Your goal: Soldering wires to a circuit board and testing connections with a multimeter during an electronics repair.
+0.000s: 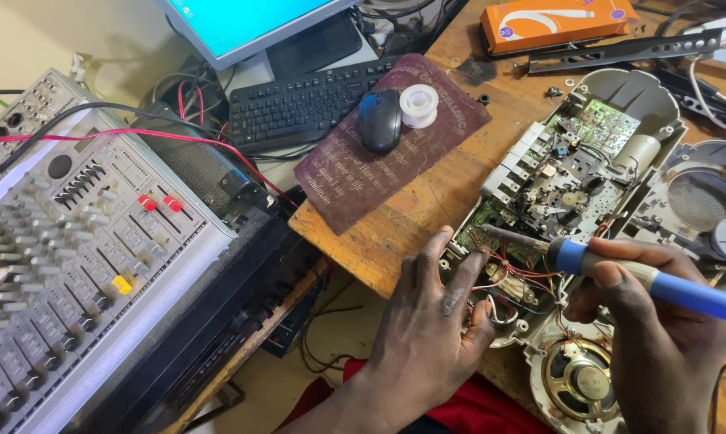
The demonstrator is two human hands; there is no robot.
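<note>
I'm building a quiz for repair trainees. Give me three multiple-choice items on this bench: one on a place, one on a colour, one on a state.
1. Where does the computer mouse lie?
A. on the maroon pad
B. on the keyboard
C. on the mixer

2. What colour is the soldering iron handle?
A. red
B. blue
C. green

3. The opened radio casing is:
A. closed
B. wrapped
C. open, circuit board bared

Answers: 1 A, it sits on the pad beside a white spool. 2 B, the right hand grips a blue handle. 3 C, the left hand touches its exposed wires.
</note>
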